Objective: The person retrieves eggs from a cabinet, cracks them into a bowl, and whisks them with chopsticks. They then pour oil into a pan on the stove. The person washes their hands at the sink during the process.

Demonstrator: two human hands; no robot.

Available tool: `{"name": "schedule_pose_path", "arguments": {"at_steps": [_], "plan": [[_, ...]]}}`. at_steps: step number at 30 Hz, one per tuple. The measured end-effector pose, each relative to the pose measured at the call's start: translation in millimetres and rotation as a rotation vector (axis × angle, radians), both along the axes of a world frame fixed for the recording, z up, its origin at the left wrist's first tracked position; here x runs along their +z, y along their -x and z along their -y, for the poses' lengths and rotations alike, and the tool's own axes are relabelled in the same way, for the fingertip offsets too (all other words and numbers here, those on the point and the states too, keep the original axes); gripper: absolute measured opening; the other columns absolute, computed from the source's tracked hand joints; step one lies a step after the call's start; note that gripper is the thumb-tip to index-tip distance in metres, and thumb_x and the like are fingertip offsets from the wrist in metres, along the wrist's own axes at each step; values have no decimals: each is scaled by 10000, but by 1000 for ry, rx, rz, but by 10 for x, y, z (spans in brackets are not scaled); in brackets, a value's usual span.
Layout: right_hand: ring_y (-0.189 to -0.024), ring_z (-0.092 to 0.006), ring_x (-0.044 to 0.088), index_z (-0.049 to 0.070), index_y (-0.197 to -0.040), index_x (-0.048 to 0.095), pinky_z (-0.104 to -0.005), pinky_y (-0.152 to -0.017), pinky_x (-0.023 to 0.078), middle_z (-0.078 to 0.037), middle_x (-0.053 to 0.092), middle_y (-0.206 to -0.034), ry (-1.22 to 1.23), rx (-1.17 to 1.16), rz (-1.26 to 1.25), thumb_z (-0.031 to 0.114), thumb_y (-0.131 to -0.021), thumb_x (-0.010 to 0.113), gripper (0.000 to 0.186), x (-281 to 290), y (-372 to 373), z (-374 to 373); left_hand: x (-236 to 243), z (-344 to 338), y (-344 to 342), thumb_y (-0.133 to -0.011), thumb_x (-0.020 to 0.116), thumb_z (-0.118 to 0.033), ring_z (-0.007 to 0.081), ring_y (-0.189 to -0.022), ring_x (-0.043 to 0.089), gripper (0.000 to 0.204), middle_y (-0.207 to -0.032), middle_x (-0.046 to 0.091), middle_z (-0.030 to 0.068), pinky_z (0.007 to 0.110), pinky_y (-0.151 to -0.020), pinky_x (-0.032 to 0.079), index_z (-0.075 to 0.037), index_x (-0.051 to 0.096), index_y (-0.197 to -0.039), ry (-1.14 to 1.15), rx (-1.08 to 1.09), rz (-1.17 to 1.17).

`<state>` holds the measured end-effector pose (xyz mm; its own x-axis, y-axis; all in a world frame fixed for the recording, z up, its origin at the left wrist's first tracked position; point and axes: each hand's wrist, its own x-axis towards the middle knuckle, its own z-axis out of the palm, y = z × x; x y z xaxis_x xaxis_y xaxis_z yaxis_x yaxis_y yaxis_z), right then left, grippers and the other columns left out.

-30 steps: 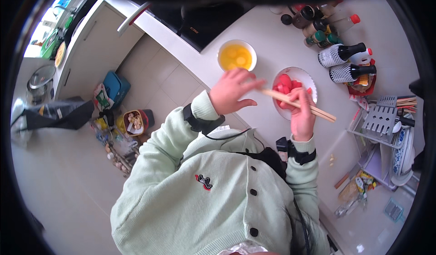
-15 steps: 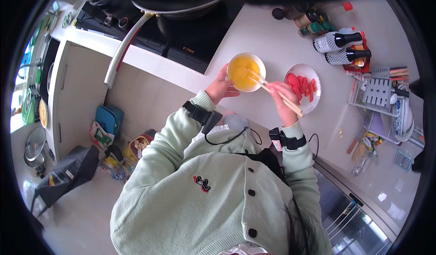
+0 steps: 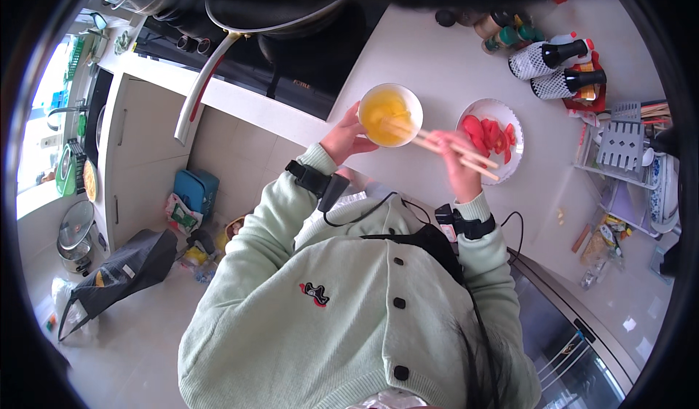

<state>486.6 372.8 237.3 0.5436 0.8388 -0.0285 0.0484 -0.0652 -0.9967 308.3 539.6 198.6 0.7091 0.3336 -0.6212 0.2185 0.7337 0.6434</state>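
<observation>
My left hand (image 3: 346, 139) grips the side of a small white bowl (image 3: 417, 110), tilted a little over the counter's front edge. Yellow beaten egg (image 3: 384, 114) fills its lower part. With my right hand (image 3: 460, 167) I hold a pair of wooden chopsticks (image 3: 478, 163), fingers closed round them. Their tips reach into the egg and are blurred by motion. Just right of the bowl stands a white plate (image 3: 516, 163) with cut red tomato pieces (image 3: 486, 136) on it, partly behind my right hand.
A pan (image 3: 273, 23) with a long handle sits on the black cooktop (image 3: 313, 92) at upper left. Dark bottles (image 3: 567, 83) and seasoning jars (image 3: 502, 39) stand at the far right. A utensil rack (image 3: 622, 150) is on the right. On the floor at left lies a dark bag (image 3: 131, 270).
My right hand has moved the chopsticks through the egg, and they now lie at a flatter angle. The bowl stays in my left hand. The whole view has shifted slightly.
</observation>
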Motion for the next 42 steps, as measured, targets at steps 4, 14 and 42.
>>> {"name": "schedule_pose_path", "arguments": {"at_steps": [4,14,42], "plan": [[-874,-183,621,-38,-997,631,-250,-777,508,-101,583,-966,161,206,234,85,-899,550,177,-3,-59,-1,55,-42,-18,-894,435,-77,265,-982,614,618,-1288,435,116,373,-866,510,-202,177,-1441,-29,33,-133],[-837,-171,620,-13,-996,633,-252,-727,503,-110,626,-943,2,-127,267,46,-875,569,149,1,248,-74,-54,-602,480,-926,422,-122,81,-633,510,320,-856,556,20,179,-553,413,-92,530,-1226,-205,-127,-187],[-900,-150,610,-25,-1066,593,-253,-773,494,-102,624,-982,294,-583,306,207,-897,589,288,-40,1064,-404,-135,-4416,2218,-699,695,-142,293,-1057,514,526,-1146,555,106,358,-923,429,-61,539,-1195,-1930,-1139,-195]]}}
